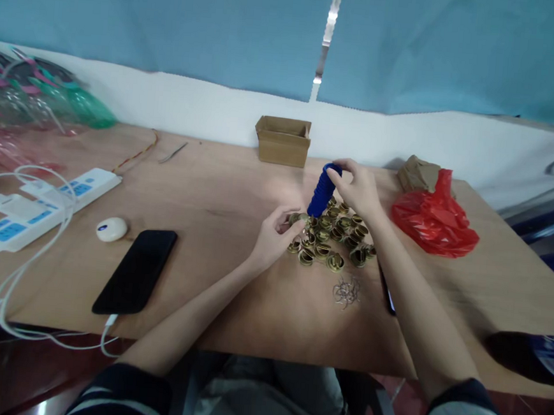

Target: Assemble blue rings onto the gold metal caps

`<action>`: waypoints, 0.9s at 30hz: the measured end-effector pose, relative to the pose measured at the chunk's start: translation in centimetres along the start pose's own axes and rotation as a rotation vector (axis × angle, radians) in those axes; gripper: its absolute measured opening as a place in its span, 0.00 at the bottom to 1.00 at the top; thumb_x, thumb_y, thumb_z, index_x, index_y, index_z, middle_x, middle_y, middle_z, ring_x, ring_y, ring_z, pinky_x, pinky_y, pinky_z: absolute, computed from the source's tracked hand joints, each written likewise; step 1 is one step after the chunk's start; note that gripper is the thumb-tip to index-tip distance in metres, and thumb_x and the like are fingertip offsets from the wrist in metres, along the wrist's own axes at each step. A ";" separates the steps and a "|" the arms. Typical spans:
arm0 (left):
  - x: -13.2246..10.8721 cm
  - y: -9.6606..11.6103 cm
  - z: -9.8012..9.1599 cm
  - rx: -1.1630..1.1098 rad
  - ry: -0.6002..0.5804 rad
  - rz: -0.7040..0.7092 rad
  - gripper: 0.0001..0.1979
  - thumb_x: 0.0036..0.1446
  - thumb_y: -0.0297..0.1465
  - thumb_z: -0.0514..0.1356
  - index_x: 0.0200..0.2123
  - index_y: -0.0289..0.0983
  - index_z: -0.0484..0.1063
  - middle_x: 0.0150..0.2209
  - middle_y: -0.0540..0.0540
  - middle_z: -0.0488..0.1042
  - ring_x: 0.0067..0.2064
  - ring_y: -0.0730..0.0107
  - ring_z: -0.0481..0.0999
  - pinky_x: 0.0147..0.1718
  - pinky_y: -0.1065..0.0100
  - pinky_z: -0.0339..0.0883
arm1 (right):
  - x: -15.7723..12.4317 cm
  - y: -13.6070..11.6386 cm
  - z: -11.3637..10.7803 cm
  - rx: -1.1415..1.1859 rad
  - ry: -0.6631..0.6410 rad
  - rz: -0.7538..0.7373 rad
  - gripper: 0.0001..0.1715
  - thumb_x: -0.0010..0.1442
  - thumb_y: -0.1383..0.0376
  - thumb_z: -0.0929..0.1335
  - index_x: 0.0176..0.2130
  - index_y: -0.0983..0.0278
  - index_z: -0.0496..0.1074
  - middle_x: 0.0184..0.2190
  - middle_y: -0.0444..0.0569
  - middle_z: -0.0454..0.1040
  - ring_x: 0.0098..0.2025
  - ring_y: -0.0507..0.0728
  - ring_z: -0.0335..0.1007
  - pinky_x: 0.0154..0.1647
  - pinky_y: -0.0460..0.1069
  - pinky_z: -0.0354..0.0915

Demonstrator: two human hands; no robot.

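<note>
My right hand point(356, 187) grips the upper end of a dark blue, ribbed cylinder point(322, 193). The cylinder leans a little to the right, its lower end just above a pile of brass-coloured rings point(337, 228). My left hand point(276, 234) is at the left edge of this pile, thumb and fingers closed round a brass-coloured ring point(298, 219), partly hidden by the fingers. The cylinder's lower end is close to the left fingertips; whether they touch, I cannot tell. Nearer to me lies a small heap of thin, curved metal wires point(347, 292).
A small open cardboard box point(282, 149) stands at the back. To the right are a red plastic bag point(435, 220), a brown package point(418, 174) and a dark bottle point(529, 355). A black phone point(136, 272), a white power strip point(49, 207) and cables lie on the left.
</note>
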State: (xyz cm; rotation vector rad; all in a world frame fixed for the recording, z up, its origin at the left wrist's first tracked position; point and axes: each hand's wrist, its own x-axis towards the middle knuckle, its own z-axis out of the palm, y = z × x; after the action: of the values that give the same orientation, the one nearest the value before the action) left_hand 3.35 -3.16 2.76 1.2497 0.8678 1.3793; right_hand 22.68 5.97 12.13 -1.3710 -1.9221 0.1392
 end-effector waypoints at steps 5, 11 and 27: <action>0.0 0.3 -0.1 -0.036 -0.059 -0.038 0.22 0.57 0.46 0.67 0.47 0.36 0.74 0.47 0.40 0.82 0.36 0.62 0.85 0.36 0.61 0.81 | -2.1 -2.3 -1.0 0.034 0.182 -0.061 0.20 0.69 0.54 0.65 0.55 0.61 0.73 0.54 0.54 0.79 0.57 0.65 0.74 0.60 0.61 0.67; 0.0 0.7 0.0 -0.047 -0.129 -0.048 0.27 0.51 0.38 0.73 0.53 0.36 0.74 0.53 0.37 0.80 0.53 0.53 0.82 0.54 0.52 0.77 | -8.7 -5.6 -2.0 0.130 0.018 -0.108 0.20 0.71 0.58 0.64 0.59 0.58 0.71 0.54 0.52 0.78 0.54 0.64 0.76 0.58 0.60 0.71; -0.4 0.7 -0.1 -0.082 -0.317 -0.084 0.31 0.55 0.32 0.70 0.61 0.33 0.69 0.56 0.33 0.78 0.58 0.50 0.78 0.60 0.51 0.70 | -13.7 -2.9 1.8 0.184 -0.068 -0.242 0.29 0.71 0.64 0.66 0.68 0.56 0.62 0.65 0.52 0.70 0.66 0.62 0.67 0.67 0.62 0.65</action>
State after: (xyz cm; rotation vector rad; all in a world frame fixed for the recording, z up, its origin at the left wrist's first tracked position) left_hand 3.10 -3.66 3.34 1.3094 0.6291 1.1016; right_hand 21.17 -6.32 5.24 -1.0171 -2.0592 0.2402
